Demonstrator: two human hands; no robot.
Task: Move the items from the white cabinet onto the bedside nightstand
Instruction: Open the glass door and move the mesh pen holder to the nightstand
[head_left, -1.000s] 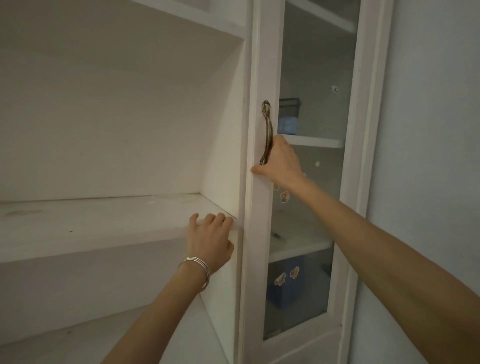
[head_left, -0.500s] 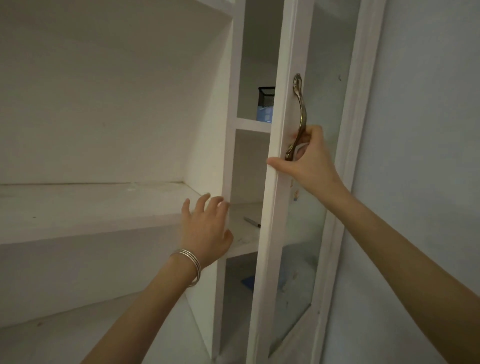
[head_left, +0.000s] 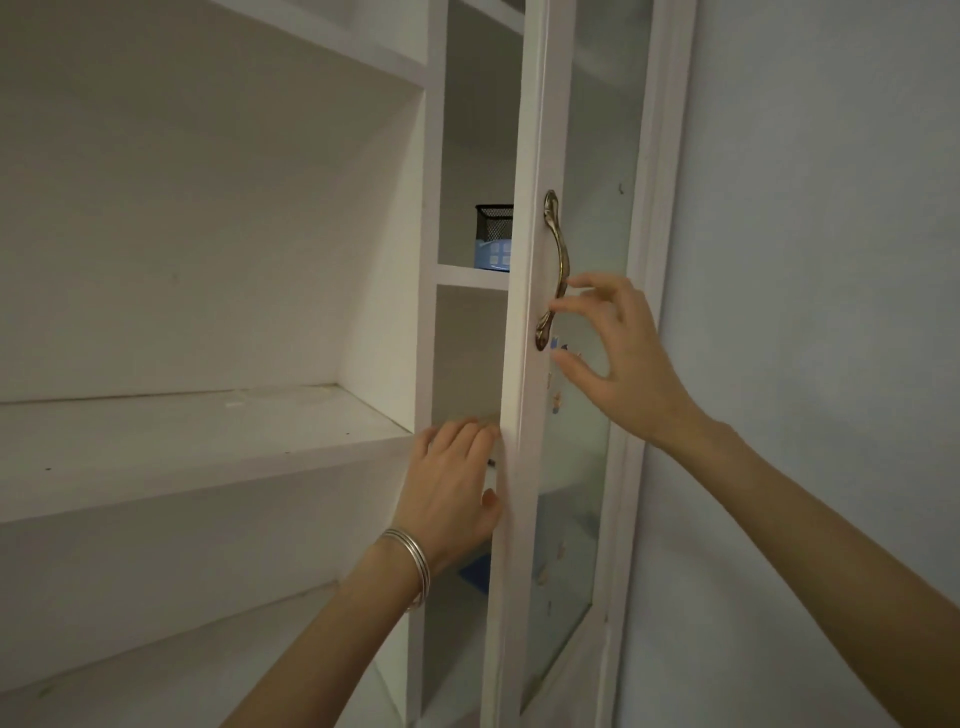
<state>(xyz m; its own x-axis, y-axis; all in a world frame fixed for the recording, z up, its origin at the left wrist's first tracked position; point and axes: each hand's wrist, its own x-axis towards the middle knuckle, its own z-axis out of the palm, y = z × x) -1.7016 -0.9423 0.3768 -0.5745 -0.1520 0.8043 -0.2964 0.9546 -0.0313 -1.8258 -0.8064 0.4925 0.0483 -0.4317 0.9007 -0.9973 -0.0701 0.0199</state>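
Barely begun: white cabinet (head_left: 431, 156) door (head_left: 524, 130) ajar; black mesh holder (head_left: 493, 221) atop blue box (head_left: 493, 254) near front edge of upper shelf (head_left: 467, 275), untouched. Empty right hand (head_left: 623, 364) spread-fingered beside handle (head_left: 558, 260); left hand (head_left: 452, 483), fingers straight, reaches into gap.

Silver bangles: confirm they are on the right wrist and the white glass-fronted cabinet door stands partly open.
Wrong wrist: the head view shows the silver bangles on the left wrist, below the left hand; the wrist of the right hand is bare. The white glass-fronted cabinet door does stand partly open.
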